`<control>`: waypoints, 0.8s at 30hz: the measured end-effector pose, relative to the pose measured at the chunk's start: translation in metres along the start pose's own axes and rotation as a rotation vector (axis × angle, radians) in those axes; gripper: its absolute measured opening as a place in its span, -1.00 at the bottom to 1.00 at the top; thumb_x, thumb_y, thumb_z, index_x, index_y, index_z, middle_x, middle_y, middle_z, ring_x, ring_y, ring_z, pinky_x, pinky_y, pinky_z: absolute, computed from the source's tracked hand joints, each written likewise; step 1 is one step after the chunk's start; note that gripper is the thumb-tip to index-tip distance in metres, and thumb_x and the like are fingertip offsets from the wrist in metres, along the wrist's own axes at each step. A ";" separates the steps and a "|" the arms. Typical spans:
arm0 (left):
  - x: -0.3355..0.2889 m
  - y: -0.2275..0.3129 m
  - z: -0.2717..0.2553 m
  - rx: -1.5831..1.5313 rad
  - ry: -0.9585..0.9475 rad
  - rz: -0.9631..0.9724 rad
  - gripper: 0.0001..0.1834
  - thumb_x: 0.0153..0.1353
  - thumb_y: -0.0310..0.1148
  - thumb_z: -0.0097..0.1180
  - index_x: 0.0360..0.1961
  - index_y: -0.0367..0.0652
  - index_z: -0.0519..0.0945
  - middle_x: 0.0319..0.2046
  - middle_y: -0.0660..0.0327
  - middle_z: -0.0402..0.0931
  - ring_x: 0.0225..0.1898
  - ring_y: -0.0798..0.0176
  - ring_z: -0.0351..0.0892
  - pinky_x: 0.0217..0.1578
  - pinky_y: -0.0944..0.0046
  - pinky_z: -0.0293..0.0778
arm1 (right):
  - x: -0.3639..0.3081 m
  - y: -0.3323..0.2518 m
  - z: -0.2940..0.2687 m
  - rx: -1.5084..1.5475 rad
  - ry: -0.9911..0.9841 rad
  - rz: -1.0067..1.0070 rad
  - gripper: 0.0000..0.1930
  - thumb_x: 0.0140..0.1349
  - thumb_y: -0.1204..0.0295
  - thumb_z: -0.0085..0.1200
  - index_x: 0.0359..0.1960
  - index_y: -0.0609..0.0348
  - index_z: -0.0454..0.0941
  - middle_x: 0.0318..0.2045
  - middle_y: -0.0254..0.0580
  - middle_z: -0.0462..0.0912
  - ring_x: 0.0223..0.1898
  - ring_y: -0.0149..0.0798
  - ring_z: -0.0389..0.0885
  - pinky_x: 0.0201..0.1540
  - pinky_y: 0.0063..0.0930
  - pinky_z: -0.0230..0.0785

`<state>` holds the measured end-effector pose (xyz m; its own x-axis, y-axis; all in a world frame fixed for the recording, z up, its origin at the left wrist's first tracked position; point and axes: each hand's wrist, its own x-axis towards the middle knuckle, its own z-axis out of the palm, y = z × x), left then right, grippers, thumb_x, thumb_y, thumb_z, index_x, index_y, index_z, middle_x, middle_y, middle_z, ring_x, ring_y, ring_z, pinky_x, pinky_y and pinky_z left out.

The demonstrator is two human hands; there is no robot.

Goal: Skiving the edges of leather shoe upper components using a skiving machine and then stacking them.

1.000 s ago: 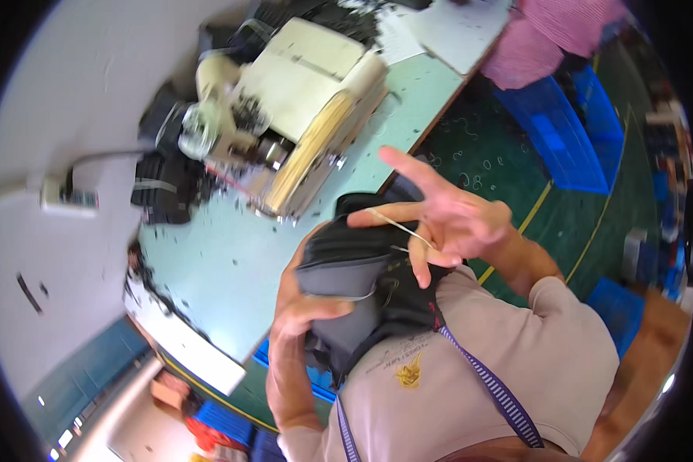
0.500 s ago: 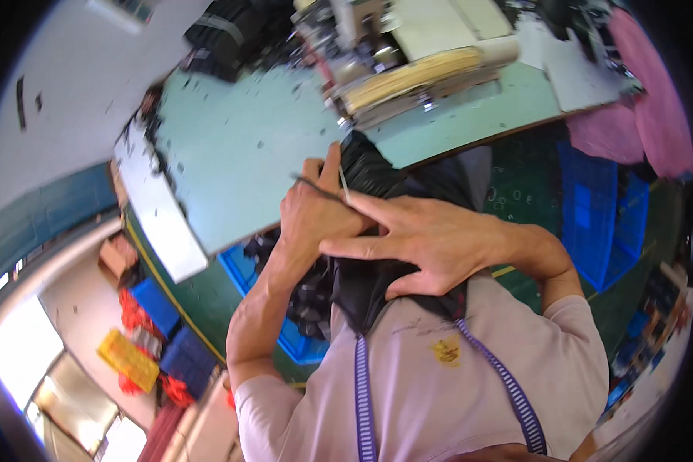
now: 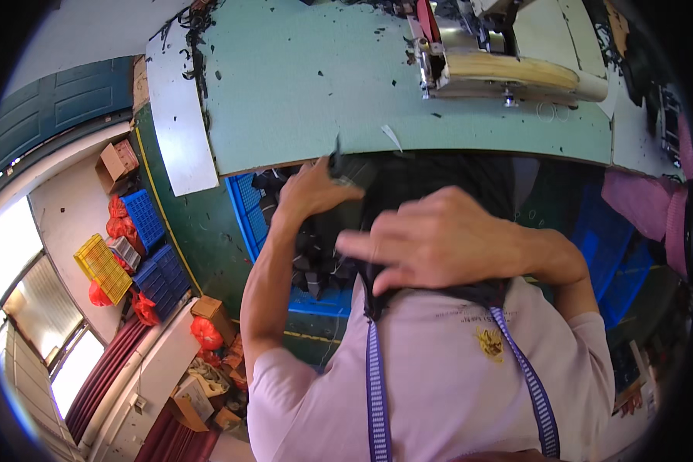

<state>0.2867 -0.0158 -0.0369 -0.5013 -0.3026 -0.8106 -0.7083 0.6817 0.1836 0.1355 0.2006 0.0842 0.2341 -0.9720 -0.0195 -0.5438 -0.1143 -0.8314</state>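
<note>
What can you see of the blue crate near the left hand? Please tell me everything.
The blue crate looks like open-topped plastic with gridded walls. It sits below the green table, partly hidden by it and the left forearm. Dark pieces lie inside. The left hand appears above; contact cannot be told.

The left forearm (image 3: 267, 281) rises steeply, below and behind its fingers (image 3: 317, 171), with the wrist nearly straight. The left hand (image 3: 308, 192) shows its back; its fingers point away from the body, their tips partly hidden, while its thumb (image 3: 348, 192) stretches rightward, just below them. The right elbow is bent, out to the right of the right fingers, and the right forearm (image 3: 543, 254) runs leftward toward them. The right hand (image 3: 435, 240) is blurred, back up, index finger (image 3: 359, 247) extended leftward, thumb (image 3: 393, 279) below it with a gap between. The two hands are apart.
</note>
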 end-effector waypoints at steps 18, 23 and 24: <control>0.032 -0.187 0.069 0.234 -0.125 0.184 -0.61 0.26 -0.08 0.05 -0.20 -0.15 0.74 -0.22 -0.10 0.67 -0.15 -0.21 0.66 -0.11 0.00 0.57 | -0.132 0.167 -0.074 -0.082 1.541 0.658 -0.72 0.33 0.41 0.13 0.05 0.18 0.60 -0.26 -0.19 0.69 -0.17 -0.33 0.66 -0.04 -0.47 0.45; 0.102 -0.040 -0.110 -0.137 0.597 0.256 -0.54 0.21 -0.08 0.25 0.00 -0.21 0.65 -0.13 -0.04 0.68 -0.14 -0.10 0.69 -0.08 0.04 0.54 | -0.107 0.236 -0.085 -0.704 1.553 0.924 -0.63 0.22 0.41 0.18 0.08 0.10 0.55 -0.15 -0.20 0.66 0.02 -0.05 0.51 0.16 -0.19 0.32; 0.118 -0.024 -0.136 -0.215 0.676 0.330 -0.37 0.16 -0.09 0.33 0.18 -0.22 0.53 0.03 -0.03 0.61 -0.07 -0.05 0.64 -0.03 0.04 0.51 | -0.097 0.234 -0.090 -0.699 1.577 0.922 -0.63 0.22 0.41 0.18 0.08 0.10 0.55 -0.15 -0.20 0.66 0.02 -0.05 0.51 0.16 -0.19 0.32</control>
<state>0.1776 -0.1583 -0.0612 -0.8479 -0.4935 -0.1936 -0.5159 0.6840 0.5158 -0.0871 0.2498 -0.0590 -0.8576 -0.0116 0.5142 -0.3232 0.7899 -0.5212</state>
